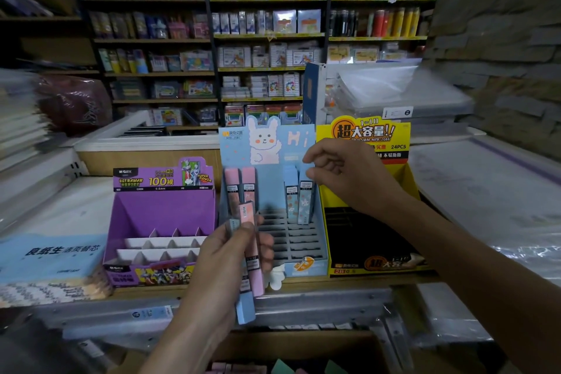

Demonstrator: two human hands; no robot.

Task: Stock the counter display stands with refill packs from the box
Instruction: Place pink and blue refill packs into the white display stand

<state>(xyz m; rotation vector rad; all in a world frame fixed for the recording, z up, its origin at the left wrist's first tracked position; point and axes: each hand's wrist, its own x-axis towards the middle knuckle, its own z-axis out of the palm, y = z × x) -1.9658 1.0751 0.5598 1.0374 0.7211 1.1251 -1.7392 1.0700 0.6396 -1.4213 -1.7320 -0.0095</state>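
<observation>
The left hand (224, 255) clamps its fingers on spare refill packs (256, 279); the right hand (346, 176), fingers curled, grip unclear, should seat packs upright in the blue stand (270, 188) slots

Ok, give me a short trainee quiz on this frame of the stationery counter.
1. True or false: the purple cardboard display stand is full of packs.
2. Which hand grips the bundle of pink and blue refill packs? A) left B) right
3. Fill in: ___ packs stand in the back row of the light-blue bunny display stand.
Key: 1 false; 2 A, the left hand; 3 four.
</observation>
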